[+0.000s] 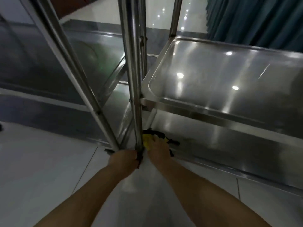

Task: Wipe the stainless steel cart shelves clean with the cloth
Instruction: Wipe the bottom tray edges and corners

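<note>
The right hand (159,150) grasped a bunched yellow-and-black cloth (146,139) and held it down on the cart's bottom shelf (213,145), at that shelf's near left corner. The left hand (124,158) was clenched around the base of the corner post (134,79), just beside the cloth. The middle shelf (229,82) stood above, shiny with reflected lights. A dark green curtain (262,18) hung past its far edge.
</note>
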Demonstrator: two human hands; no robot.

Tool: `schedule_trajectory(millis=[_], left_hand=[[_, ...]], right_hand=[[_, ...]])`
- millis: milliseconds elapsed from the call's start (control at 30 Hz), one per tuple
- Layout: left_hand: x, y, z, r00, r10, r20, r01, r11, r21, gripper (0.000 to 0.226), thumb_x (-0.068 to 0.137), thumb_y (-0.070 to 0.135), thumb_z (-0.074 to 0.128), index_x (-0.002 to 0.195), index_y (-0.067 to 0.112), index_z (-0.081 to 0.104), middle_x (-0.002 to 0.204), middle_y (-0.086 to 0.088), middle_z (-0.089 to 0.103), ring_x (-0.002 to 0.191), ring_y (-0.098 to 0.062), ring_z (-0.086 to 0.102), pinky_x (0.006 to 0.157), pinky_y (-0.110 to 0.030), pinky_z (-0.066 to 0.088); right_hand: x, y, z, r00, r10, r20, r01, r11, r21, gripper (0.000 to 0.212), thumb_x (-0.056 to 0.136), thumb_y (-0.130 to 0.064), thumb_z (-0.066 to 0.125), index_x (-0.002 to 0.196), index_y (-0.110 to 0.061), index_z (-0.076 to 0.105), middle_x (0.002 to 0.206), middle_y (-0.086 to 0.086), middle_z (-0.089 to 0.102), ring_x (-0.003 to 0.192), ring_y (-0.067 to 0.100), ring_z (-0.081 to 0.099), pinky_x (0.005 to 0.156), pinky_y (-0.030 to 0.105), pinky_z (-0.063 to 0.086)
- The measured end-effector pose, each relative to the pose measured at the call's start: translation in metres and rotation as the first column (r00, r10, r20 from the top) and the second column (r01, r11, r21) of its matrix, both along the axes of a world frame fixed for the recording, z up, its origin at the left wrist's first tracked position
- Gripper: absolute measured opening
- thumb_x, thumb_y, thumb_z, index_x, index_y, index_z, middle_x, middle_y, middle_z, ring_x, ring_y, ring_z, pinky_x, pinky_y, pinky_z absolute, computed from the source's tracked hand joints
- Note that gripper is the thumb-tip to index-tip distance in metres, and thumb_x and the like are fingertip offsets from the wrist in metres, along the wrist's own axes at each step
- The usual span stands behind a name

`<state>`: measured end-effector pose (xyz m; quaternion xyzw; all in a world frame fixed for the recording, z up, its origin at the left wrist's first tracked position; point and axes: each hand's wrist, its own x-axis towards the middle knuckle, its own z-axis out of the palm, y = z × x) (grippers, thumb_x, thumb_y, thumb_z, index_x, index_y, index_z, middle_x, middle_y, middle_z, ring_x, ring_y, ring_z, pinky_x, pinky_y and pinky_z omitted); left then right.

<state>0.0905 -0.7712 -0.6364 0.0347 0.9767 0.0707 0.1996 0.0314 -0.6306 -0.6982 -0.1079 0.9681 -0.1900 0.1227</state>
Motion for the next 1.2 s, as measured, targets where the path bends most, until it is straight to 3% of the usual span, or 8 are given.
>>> schedule_trajectory(millis=[67,267,433,533,733,933,1067,1200], left_hand=[[-0.004,-0.005,-0.012,0.999,-0.002,-0.054,-0.001,0.999,-0.054,0.032,0.099,0.034,0.037,0.110,0.016,0.061,0.114,0.000,0.062,0.102,-0.016,0.059,0.077,-0.019,0.041],[-0.011,0.012,-0.029,0.973,-0.106,-0.206,0.109,0.994,0.006,0.029,0.097,0.029,0.038,0.114,0.018,0.058,0.113,-0.001,0.062,0.103,-0.020,0.058,0.083,-0.029,0.047],[-0.019,0.040,-0.044,0.950,-0.206,-0.236,0.201,0.979,-0.045,0.028,0.094,0.034,0.040,0.109,0.019,0.058,0.116,-0.001,0.059,0.107,-0.021,0.057,0.082,-0.030,0.045],[-0.024,0.046,-0.051,0.945,-0.245,-0.214,0.240,0.969,-0.053,0.029,0.092,0.036,0.040,0.109,0.018,0.056,0.116,-0.002,0.059,0.107,-0.021,0.056,0.086,-0.033,0.048],[-0.018,0.034,-0.055,0.954,-0.149,-0.262,0.167,0.985,0.051,0.025,0.092,0.032,0.042,0.108,0.022,0.057,0.112,0.001,0.061,0.100,-0.020,0.060,0.078,-0.028,0.048],[-0.014,0.009,-0.056,0.971,-0.071,-0.227,0.078,0.997,0.024,0.028,0.094,0.034,0.042,0.112,0.022,0.060,0.104,0.001,0.062,0.096,-0.019,0.060,0.079,-0.029,0.049],[-0.011,0.003,-0.057,0.973,-0.085,-0.214,0.077,0.996,-0.046,0.031,0.096,0.037,0.037,0.112,0.023,0.059,0.104,0.005,0.061,0.097,-0.015,0.058,0.078,-0.025,0.046],[-0.015,0.012,-0.066,0.943,-0.099,-0.319,0.105,0.994,0.001,0.026,0.094,0.029,0.043,0.109,0.019,0.061,0.103,-0.001,0.063,0.093,-0.022,0.059,0.075,-0.030,0.048]], right_hand=[[-0.005,-0.007,-0.023,0.996,0.056,-0.066,-0.049,0.993,0.111,0.062,0.040,-0.018,0.091,0.100,-0.021,0.074,0.095,0.007,0.070,0.075,0.028,0.067,0.067,0.043,0.057],[0.007,0.045,-0.023,0.934,0.313,-0.175,-0.237,0.905,0.355,0.067,0.055,-0.036,0.078,0.119,-0.023,0.063,0.112,0.005,0.064,0.086,0.029,0.062,0.066,0.035,0.048],[0.047,0.154,-0.046,0.955,0.119,-0.272,-0.009,0.927,0.375,0.063,0.074,-0.043,0.051,0.133,-0.020,0.046,0.129,0.006,0.058,0.103,0.029,0.059,0.076,0.038,0.049],[0.075,0.217,-0.051,0.949,-0.057,-0.309,0.191,0.884,0.426,0.062,0.080,-0.044,0.038,0.131,-0.012,0.053,0.129,0.012,0.059,0.105,0.035,0.060,0.081,0.047,0.048],[0.078,0.204,-0.048,0.886,-0.273,-0.375,0.416,0.825,0.383,0.058,0.080,-0.045,0.050,0.118,-0.004,0.063,0.116,0.018,0.062,0.089,0.041,0.058,0.073,0.050,0.046],[0.024,0.061,-0.038,0.938,0.010,-0.347,0.091,0.958,0.273,0.048,0.081,-0.042,0.039,0.110,-0.018,0.068,0.110,0.006,0.066,0.083,0.032,0.060,0.075,0.042,0.042],[-0.023,0.001,-0.038,0.975,0.162,-0.153,-0.137,0.977,0.161,0.052,0.095,-0.040,0.030,0.142,-0.019,0.042,0.151,0.010,0.035,0.127,0.039,0.039,0.101,0.051,0.030],[-0.029,0.016,-0.042,0.971,0.145,-0.188,-0.130,0.987,0.092,0.072,0.089,-0.051,0.004,0.148,-0.023,0.034,0.158,0.003,0.022,0.139,0.031,0.026,0.110,0.043,0.019]])
